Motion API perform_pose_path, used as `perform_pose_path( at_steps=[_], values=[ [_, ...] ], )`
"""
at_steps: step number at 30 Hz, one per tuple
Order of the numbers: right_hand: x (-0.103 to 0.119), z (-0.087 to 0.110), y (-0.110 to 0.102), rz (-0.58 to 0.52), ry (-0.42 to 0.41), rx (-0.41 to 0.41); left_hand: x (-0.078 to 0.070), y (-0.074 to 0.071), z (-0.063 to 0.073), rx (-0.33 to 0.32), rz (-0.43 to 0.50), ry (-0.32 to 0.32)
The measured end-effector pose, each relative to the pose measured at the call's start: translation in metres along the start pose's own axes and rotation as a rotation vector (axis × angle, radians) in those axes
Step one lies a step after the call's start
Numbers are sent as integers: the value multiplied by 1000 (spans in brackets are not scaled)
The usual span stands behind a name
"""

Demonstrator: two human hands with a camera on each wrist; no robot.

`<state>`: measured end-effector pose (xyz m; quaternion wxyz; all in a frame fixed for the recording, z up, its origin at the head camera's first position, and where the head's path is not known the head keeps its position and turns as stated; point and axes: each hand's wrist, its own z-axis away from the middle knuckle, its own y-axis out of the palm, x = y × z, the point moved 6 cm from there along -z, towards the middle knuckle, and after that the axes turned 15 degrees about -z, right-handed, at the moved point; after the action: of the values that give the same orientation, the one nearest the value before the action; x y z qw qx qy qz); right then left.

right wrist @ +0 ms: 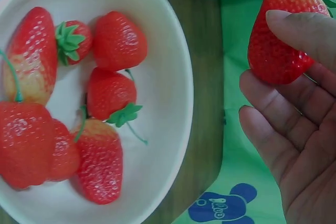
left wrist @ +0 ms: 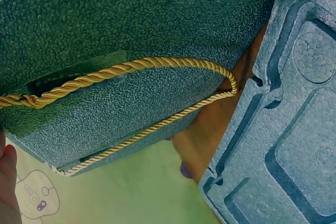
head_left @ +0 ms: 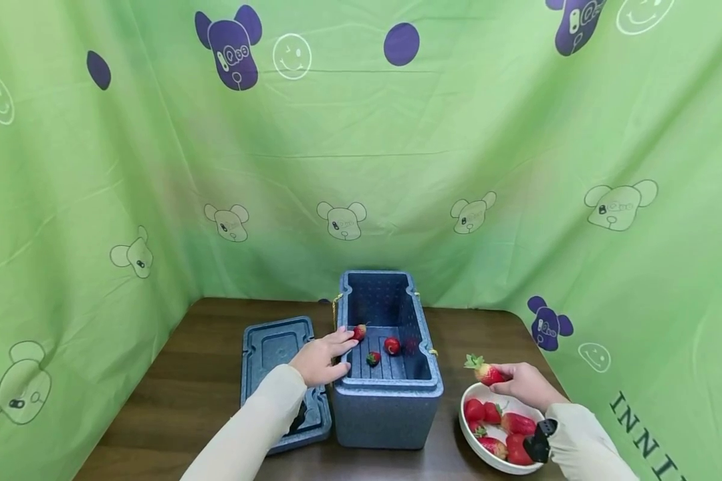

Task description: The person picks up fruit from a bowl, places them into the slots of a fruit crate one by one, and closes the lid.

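My right hand [head_left: 526,385] pinches a red strawberry [right wrist: 281,38] with green leaves between thumb and fingers, above the bowl's far side in the head view. Below it, the white bowl [right wrist: 181,85] holds several more strawberries [right wrist: 100,163], some with leaves or thin stems. My left hand [head_left: 321,359] rests on the left rim of the blue-grey foam box [head_left: 379,417], fingers extended over the edge. Inside the box lie a strawberry [head_left: 359,332] near those fingertips, a small leafy one [head_left: 374,359] and a round red one [head_left: 392,345]. Only a sliver of the left hand shows in the left wrist view.
The box's foam lid [head_left: 277,347] lies left of it on the brown wooden table [head_left: 174,394], partly behind my left forearm. A yellow rope handle [left wrist: 157,62] loops from the box's side. Green printed cloth [head_left: 361,133] hangs behind and on both sides.
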<state>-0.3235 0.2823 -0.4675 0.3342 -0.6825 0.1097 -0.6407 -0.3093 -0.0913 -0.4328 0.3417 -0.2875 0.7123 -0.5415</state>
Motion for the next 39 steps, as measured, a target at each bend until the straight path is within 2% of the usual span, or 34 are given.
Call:
perform_pose_path(
  at_steps=[7,12,21,28,32,39],
  values=[
    [10,-6,-4,2,10,-16,-2,0,-2,-1,-28,33],
    [30,-19,-8,41,-46,-7,-3,-1,-1,-4,-52,45],
    [70,-51,-8,54,-175,3,-5,-4,2,-6,-282,156],
    [105,-76,-4,53,-222,25,-9,-9,1,8,-412,162],
    [122,-90,3,72,-241,27,-10,-8,1,6,-443,154],
    [154,-109,19,92,-273,18,-9,-7,2,-31,-405,170]
  ],
)
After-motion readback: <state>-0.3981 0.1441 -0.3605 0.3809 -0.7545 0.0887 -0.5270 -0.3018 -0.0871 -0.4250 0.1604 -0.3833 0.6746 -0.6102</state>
